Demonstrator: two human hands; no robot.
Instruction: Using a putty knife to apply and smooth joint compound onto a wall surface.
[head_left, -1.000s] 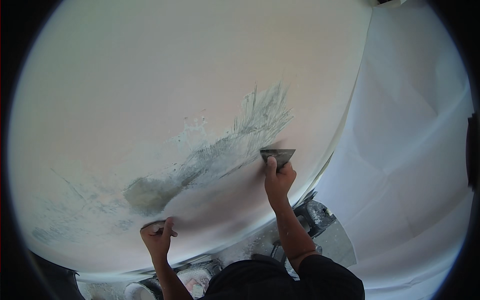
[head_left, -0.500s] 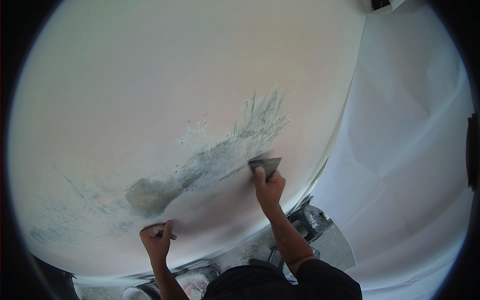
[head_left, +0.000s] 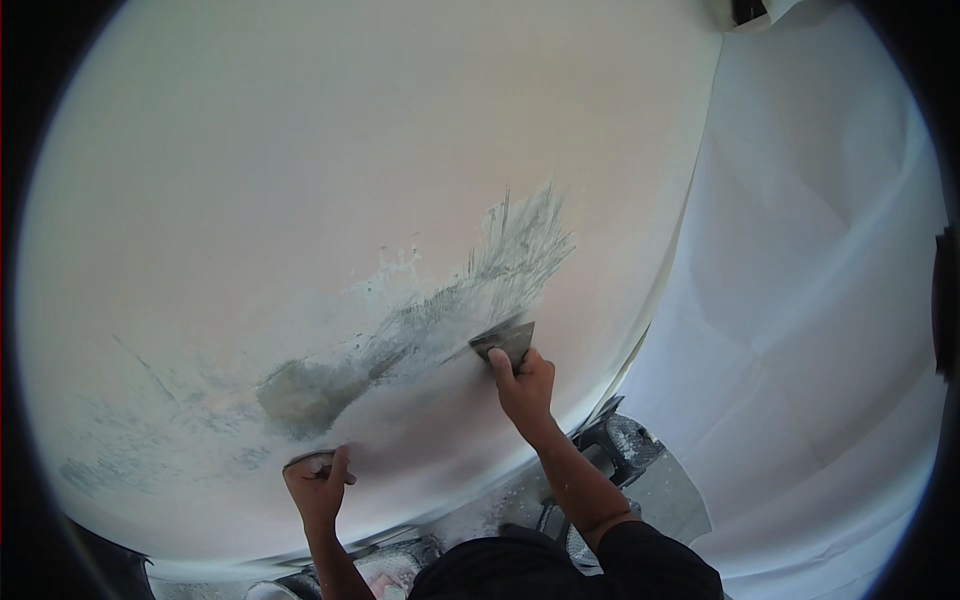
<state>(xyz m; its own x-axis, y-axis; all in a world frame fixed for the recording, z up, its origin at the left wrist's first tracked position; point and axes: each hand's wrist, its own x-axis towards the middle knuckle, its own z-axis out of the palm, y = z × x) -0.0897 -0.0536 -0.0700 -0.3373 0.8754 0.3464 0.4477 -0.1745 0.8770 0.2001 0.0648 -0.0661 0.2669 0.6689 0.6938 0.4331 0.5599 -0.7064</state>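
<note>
Landmark: the grey patch [head_left: 430, 312], a smeared streak across the pale curved panel [head_left: 300, 150].

Scraper [head_left: 512, 343]: dark, flat, wedge-shaped, at the patch's lower right edge. Right hand [head_left: 525, 387] grips it, thumb on the near face, other fingers mostly hidden behind. Whether the edge bears on the panel can't be told from this angle.

Left hand [head_left: 315, 490]: below the patch's left end, fingers curled round a thin flat piece [head_left: 308, 457] seen nearly edge-on. Could be a second spreader or a small board; can't tell.

Handling, as judged: scraper should be light, easy one-handed. Thin plate, probably stiff with a bit of spring at the wide edge; metal or plastic unclear. Best hold is the narrower end away from the working edge, thumb flat on one face, fingers spread behind, about where the right hand has it. Any wet filler or dust on it would make it slick. Corners look sharp enough to gouge a soft coat if tilted. Flat piece probably light too; pinch it by the near edge, keep the face clear.

The patch's left end looks smooth and thick, likely soft; its upper right end is thin and streaky. White sheet [head_left: 780, 250] hangs well right of the patch.
</note>
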